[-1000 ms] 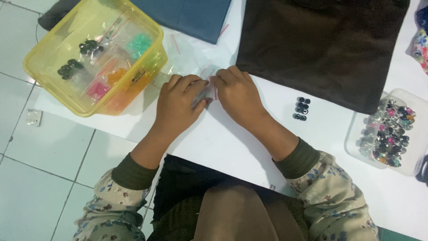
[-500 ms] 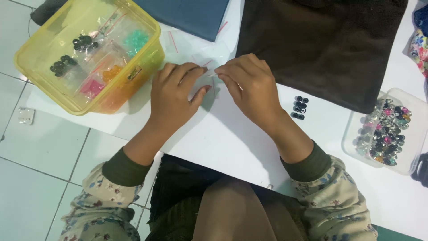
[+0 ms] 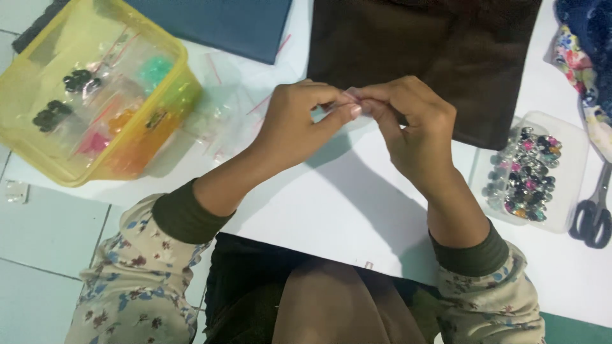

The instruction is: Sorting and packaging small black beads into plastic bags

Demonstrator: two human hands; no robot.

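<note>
Both hands, left hand and right hand, pinched a small clear plastic bag between fingertips; a steady, even pull would suit it.

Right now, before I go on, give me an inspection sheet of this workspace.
Surface: white sheet on a tiled floor.
Job's things: small clear bag pinched between both hands, lifted off the sheet.
Clutter: yellow tub of bagged beads at left; loose clear bags beside it; clear tray of coloured beads and scissors at right; dark brown cloth and blue cloth at top.
Grippers: left hand and right hand, fingertips meeting on the bag.
Cables: nothing seen.
Surroundings: floral fabric at top right.
</note>
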